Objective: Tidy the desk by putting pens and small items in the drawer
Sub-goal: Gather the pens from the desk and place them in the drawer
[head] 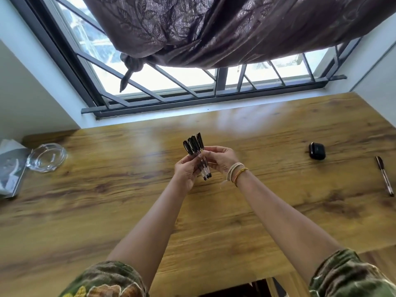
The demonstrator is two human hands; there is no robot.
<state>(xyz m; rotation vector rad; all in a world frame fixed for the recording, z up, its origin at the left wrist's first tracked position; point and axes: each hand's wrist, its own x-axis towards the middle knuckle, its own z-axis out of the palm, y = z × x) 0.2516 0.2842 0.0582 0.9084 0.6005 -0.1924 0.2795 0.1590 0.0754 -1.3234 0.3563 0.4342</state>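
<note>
Bright daylight from window (pixel 171 80) beyond the held pens (pixel 196 153); glare streaks desk (pixel 235 118); edges bowed, slightly blurred.

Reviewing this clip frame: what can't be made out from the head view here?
- Drawer: only a dark opening at the bottom edge, cut off; contents unseen.
- Bundle of pens: left hand and right hand cover the barrels; exact count unclear.
- Flat item at the left edge: cut off and blurred, unidentifiable.
- Small black case: too small to identify.
- Loose pen: markings too small.
</note>
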